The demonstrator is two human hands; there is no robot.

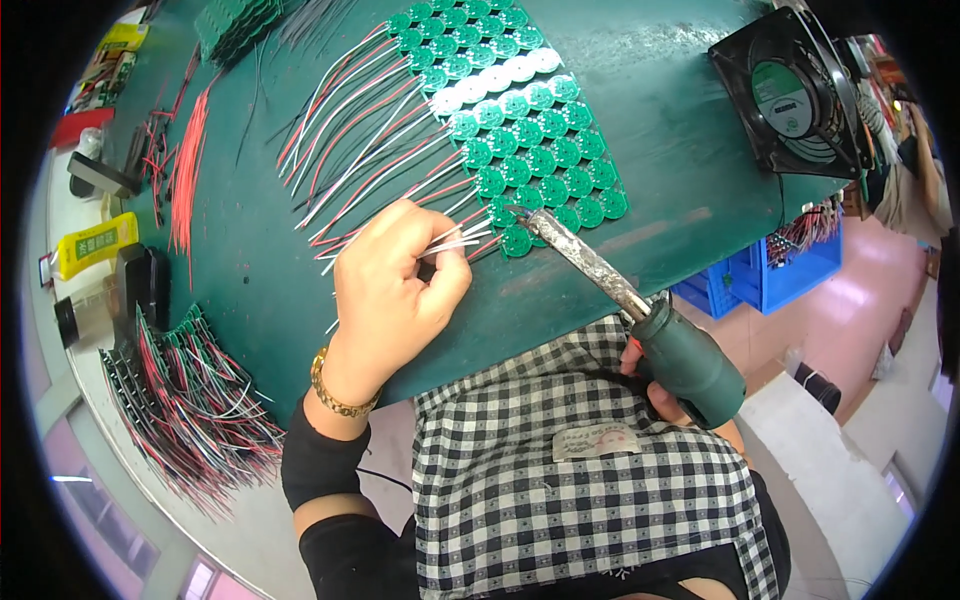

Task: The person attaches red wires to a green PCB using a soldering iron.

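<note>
A panel of round green circuit boards (540, 160) lies on the green work mat (290, 285), with red, white and black wires (350, 125) fanning out from its left edge. My left hand (390, 290) is closed in a pinch on several thin white wires (460, 241), whose ends reach toward the panel's near left corner. In my right hand (664, 400), mostly hidden behind the handle, is a soldering iron (690, 365) with a dark green grip. Its tip touches or hovers just over a board near that same corner; I cannot tell which.
A black fan (785, 100) stands at the right edge of the table, above blue crates (790, 272) beside it. Loose red wires (188, 175) lie at left. Wired boards (205, 400) hang in a bunch at lower left. Green panels (235, 25) are stacked far left.
</note>
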